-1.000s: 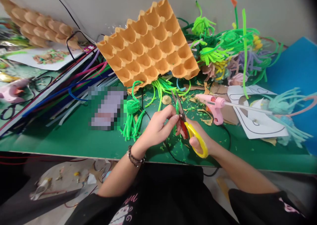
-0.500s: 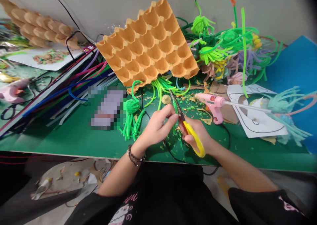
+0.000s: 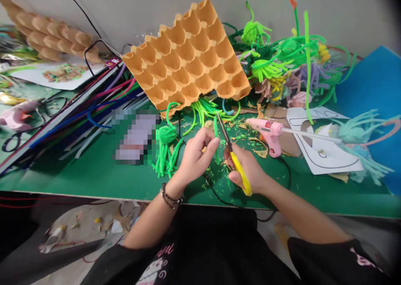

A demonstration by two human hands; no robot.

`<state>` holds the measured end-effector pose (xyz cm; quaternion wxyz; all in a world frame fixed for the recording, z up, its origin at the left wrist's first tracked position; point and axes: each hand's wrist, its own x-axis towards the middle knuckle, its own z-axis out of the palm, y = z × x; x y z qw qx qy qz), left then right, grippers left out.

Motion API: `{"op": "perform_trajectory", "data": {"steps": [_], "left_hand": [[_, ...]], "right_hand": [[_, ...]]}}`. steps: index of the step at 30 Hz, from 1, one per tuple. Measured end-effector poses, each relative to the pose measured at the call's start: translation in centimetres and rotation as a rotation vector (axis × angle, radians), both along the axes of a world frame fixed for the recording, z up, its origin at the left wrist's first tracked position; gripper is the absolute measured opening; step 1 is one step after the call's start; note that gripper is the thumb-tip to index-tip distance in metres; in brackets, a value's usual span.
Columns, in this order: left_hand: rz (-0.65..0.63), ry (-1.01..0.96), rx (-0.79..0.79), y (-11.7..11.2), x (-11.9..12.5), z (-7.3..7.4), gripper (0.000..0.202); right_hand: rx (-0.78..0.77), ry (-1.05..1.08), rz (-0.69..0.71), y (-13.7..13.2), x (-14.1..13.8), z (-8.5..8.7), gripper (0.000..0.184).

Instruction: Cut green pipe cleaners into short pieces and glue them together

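Pinched in my left hand (image 3: 199,153) is a short green pipe cleaner (image 3: 216,127), its upper part standing above the fingers and its lower end hanging below. My right hand (image 3: 247,168) grips yellow-handled scissors (image 3: 239,170) by the handles. Their blades point up and to the left, just right of the pipe cleaner and apart from it; the blades look closed or nearly so. Green fuzz clippings (image 3: 232,132) lie scattered beneath both hands. A round tan piece (image 3: 209,124) sits behind my left hand, partly covered by it.
A cardboard egg tray (image 3: 191,51) leans at the back. A pink glue gun (image 3: 270,135) lies right of the scissors, its black cord running along the table (image 3: 94,174). Green pipe-cleaner tassels (image 3: 167,145) are left of my hands; bundled pipe cleaners (image 3: 106,97) lie farther left.
The scissors have come away from the green pipe cleaner, to the right, and have turned slightly. My left hand has shifted a little left, still holding the pipe cleaner.
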<state>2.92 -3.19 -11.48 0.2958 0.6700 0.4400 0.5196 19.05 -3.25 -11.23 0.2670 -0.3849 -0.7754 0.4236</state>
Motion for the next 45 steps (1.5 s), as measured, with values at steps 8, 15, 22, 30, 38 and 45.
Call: {"op": "perform_trajectory", "data": {"steps": [8,15,22,30,38,45], "left_hand": [[0.059,0.015,-0.017,-0.1,0.2,0.4,0.020],[0.228,0.211,-0.118,0.4,-0.2,0.6,0.028],[0.250,0.676,-0.291,-1.4,-2.2,1.9,0.027],[0.674,0.847,-0.296,-2.3,-14.0,2.2,0.069],[0.603,0.999,-0.638,0.8,-16.0,-0.5,0.096],[0.653,1.057,-0.655,2.2,-14.9,-0.3,0.087]], "right_hand": [[0.001,-0.040,0.004,0.0,0.0,-0.4,0.070],[0.063,0.183,-0.116,0.4,0.5,-1.8,0.065],[0.074,0.204,-0.100,0.6,0.6,-2.4,0.062],[0.076,0.169,-0.069,0.6,0.7,-2.2,0.062],[0.113,0.179,-0.094,0.5,0.6,-1.7,0.058],[0.098,0.180,-0.097,0.3,0.6,-1.3,0.056]]}}
